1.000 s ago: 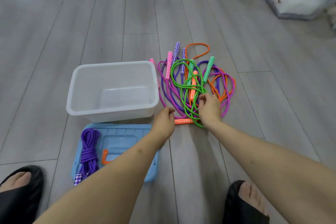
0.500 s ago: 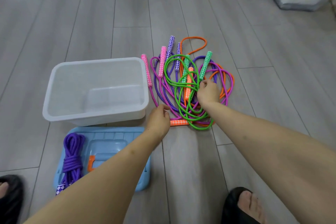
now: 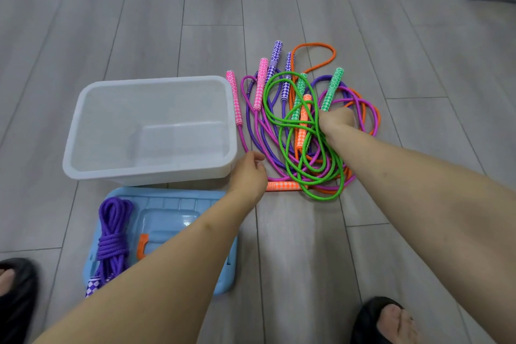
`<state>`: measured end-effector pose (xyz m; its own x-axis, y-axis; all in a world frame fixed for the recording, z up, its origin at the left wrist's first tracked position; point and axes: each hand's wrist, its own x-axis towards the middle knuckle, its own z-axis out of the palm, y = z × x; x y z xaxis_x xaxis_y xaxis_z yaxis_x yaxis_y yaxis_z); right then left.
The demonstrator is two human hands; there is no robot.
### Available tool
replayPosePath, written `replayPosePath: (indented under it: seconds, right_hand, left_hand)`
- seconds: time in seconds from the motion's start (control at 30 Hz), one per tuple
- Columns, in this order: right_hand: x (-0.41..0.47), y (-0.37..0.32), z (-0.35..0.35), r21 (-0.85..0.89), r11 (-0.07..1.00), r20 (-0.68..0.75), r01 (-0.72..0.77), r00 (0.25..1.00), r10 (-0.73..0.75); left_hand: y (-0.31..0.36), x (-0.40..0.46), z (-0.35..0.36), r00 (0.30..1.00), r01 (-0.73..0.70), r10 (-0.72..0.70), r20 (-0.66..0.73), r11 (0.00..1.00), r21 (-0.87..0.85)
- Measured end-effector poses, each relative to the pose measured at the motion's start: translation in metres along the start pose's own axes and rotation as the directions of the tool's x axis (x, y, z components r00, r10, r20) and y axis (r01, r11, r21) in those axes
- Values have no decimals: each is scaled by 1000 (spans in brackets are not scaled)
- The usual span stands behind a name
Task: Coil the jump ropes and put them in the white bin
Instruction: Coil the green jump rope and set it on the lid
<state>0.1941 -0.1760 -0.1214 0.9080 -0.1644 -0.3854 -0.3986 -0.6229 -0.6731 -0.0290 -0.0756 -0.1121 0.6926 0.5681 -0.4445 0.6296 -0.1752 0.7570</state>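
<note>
Gripping green handle [image 3: 331, 89]: right hand [image 3: 336, 120] | left hand [image 3: 248, 173] fingers loosely curled, empty

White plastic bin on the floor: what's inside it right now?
The white plastic bin shows only its bare translucent bottom, no ropes. Its interior is fully visible. The coiled purple rope lies on the blue lid.

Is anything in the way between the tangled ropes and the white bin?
Nothing visible stands in the way. The white bin sits open and lidless directly beside the rope pile. The blue lid lies on the floor in front of the bin. The green rope is tangled with others.
</note>
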Motion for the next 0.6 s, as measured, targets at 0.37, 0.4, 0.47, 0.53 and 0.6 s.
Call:
replayPosePath:
  seconds: [0.37, 0.4, 0.47, 0.53, 0.6]
  right_hand:
    - [-61, -14, -64, 143, 881, -42, 451, 892, -450]
    - [-75, -22, -78, 153, 855, -30, 495, 868, -496]
    - [-102, -42, -108, 162, 814, 0, 558, 825, -566]
    - [-130, -65, -142, 168, 767, 24, 619, 775, -631]
    - [-159, -91, -177, 120, 717, 33, 687, 719, -695]
  left_hand:
    - [44, -47, -4, 990, -49, 48, 135, 999, 3]
    - [52, -57, -10, 987, -80, 76, 139, 997, 23]
    - [71, -78, -30, 982, -142, 134, 130, 989, 52]
    - [96, -103, -56, 971, -220, 210, 113, 972, 87]
    - [125, -132, -89, 948, -315, 307, 79, 939, 139]
